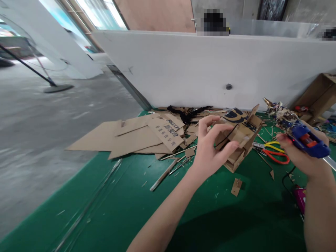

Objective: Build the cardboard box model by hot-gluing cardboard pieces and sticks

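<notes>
Over green table (pixel 126 199), L fingers (pixel 219 130) wide by cardbd box (pixel 245 134) (touch unclear), R fingers (pixel 286 145) gripping glue gun (pixel 295 131).

Along the far edge of our green surface (pixel 126 217) we faced a white partition (pixel 178 66), marked by a dark round fitting (pixel 229 86). Past the left edge we saw a smooth grey floor (pixel 86 112), streaked with pale reflections, and a stand (pixel 58 89) with a round base. Beyond the far left corner rose a thick white column (pixel 72 56), slanted in our view; near it, light came through a bright window (pixel 107 14). Behind the partition we made out a pinkish-brown panel (pixel 157 14) and, farther right, a grey wall (pixel 312 10).
</notes>
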{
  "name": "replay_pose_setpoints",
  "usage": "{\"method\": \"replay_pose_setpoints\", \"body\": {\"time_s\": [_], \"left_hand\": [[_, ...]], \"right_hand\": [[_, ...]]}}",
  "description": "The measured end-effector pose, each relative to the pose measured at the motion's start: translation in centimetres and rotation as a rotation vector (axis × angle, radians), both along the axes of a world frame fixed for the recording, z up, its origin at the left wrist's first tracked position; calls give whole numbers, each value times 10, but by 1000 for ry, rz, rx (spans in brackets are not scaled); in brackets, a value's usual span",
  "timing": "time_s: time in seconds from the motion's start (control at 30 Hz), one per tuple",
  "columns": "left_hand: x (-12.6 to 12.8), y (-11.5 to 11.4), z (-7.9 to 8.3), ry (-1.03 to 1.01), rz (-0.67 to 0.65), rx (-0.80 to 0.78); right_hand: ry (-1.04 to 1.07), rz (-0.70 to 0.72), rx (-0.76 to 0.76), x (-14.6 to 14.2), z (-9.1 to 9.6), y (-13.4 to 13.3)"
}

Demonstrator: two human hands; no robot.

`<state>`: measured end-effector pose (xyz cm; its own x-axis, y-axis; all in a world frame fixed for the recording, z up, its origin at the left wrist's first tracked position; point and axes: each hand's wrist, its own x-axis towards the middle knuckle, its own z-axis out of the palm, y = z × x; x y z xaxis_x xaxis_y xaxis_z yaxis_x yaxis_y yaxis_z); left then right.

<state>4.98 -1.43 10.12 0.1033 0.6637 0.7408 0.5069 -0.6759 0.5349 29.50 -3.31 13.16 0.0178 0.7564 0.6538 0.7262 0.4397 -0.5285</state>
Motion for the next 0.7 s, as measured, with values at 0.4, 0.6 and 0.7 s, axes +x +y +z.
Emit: {"method": "replay_pose_setpoints", "body": {"time_s": [0.4, 0.6, 0.7], "left_hand": [[-55, 27, -63, -302, 143, 5], [-57, 24, -54, -117, -63, 15], [-50, 25, -57, -179, -172, -77]], "right_hand": [[123, -61, 12, 0, -4, 1], [246, -46, -37, -2, -13, 8], [310, -61, -42, -4, -17, 15]]}}
